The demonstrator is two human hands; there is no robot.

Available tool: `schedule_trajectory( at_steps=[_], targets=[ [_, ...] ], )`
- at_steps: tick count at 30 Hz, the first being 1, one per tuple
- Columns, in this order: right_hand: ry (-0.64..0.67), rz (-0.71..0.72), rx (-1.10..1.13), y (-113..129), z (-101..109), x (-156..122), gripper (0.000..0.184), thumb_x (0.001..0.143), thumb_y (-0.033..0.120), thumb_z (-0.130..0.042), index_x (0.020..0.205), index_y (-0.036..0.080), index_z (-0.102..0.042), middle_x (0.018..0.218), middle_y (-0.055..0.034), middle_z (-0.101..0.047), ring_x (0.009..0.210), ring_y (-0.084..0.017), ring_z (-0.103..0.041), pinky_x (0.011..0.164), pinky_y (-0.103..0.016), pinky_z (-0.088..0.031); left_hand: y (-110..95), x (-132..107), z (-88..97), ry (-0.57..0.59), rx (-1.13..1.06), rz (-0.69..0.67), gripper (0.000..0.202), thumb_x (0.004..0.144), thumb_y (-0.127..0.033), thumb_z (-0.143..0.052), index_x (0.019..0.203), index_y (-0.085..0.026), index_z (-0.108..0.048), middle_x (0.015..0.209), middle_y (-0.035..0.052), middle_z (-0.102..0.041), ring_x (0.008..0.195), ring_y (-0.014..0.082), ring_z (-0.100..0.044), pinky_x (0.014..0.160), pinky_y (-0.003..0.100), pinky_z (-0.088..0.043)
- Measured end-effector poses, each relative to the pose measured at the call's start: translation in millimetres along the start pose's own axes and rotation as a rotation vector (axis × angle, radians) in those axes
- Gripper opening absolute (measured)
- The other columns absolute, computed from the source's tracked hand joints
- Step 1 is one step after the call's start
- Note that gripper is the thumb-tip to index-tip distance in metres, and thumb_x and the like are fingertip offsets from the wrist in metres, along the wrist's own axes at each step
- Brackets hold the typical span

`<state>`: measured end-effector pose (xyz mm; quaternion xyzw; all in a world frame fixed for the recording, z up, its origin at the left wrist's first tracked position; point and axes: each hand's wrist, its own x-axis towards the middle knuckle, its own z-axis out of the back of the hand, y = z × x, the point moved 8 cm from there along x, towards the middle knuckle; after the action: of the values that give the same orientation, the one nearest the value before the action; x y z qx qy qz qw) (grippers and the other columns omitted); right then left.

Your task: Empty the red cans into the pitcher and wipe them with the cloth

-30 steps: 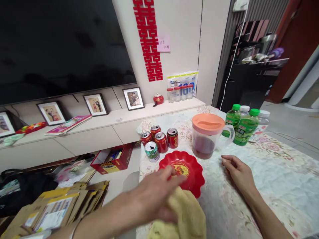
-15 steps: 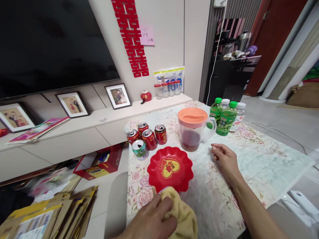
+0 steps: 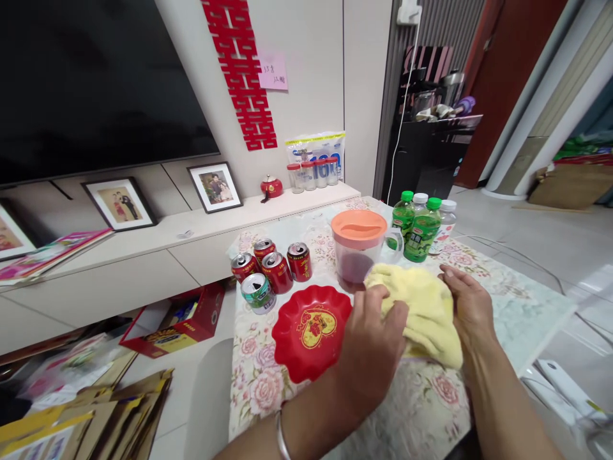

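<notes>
My left hand point(image 3: 371, 348) grips a yellow towel point(image 3: 421, 313) by its left side and holds it over the right part of the table, in front of the pitcher. My right hand point(image 3: 469, 306) is at the towel's right edge, fingers partly extended; the towel hides part of its palm. A clear pitcher point(image 3: 357, 255) with an orange lid and dark liquid stands behind the towel. Left of my left hand lies a red scalloped plate point(image 3: 287, 338) with a gold heart design, partly covered by that hand.
Several drink cans point(image 3: 276, 273) stand together at the table's left. Several bottles point(image 3: 422, 233) are grouped behind the pitcher's handle. The flowered tablecloth point(image 3: 265, 386) covers the table. A low cabinet point(image 3: 205, 230) with picture frames runs along the wall; cardboard point(image 3: 110, 421) is on the floor at left.
My left hand has carried the towel up and right, from in front of the plate to beside my right hand. My right hand has turned towards the towel. The view has shifted slightly.
</notes>
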<state>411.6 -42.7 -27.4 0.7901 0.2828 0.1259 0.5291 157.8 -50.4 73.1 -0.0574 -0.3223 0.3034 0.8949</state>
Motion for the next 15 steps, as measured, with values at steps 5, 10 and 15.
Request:
schedule_trajectory(
  at_steps=[5, 10, 15],
  targets=[
    [0.063, 0.032, 0.007, 12.5, 2.4, 2.6, 0.041, 0.049, 0.035, -0.095, 0.083, 0.018, -0.078, 0.067, 0.0018, -0.067, 0.050, -0.005, -0.050, 0.044, -0.017, -0.040, 5.8, -20.5, -65.1, 0.589, -0.093, 0.035, 0.058, 0.088, -0.025, -0.076, 0.141, -0.017, -0.056, 0.140, 0.0166, -0.060, 0.124, 0.0380, -0.061, 0.103, 0.054, -0.058],
    [0.094, 0.057, -0.031, 9.2, 1.6, -2.9, 0.039, 0.055, 0.037, -0.096, 0.086, 0.019, -0.081, 0.072, -0.0008, -0.070, 0.054, -0.008, -0.054, 0.044, -0.020, -0.041, 20.7, -14.4, -23.8, 0.423, -0.119, 0.009, 0.050, 0.092, -0.020, -0.066, 0.141, -0.018, -0.057, 0.151, 0.0157, -0.054, 0.130, 0.0357, -0.058, 0.109, 0.055, -0.053],
    [0.064, 0.093, 0.046, 7.1, 2.0, -4.0, 0.041, 0.054, 0.040, -0.097, 0.086, 0.019, -0.080, 0.069, 0.0001, -0.067, 0.056, -0.009, -0.053, 0.046, -0.021, -0.042, 104.0, 17.8, 56.3, 0.107, 0.077, 0.216, 0.047, 0.093, -0.015, -0.058, 0.140, -0.021, -0.057, 0.143, 0.0128, -0.058, 0.132, 0.0291, -0.057, 0.112, 0.047, -0.050]
  ],
)
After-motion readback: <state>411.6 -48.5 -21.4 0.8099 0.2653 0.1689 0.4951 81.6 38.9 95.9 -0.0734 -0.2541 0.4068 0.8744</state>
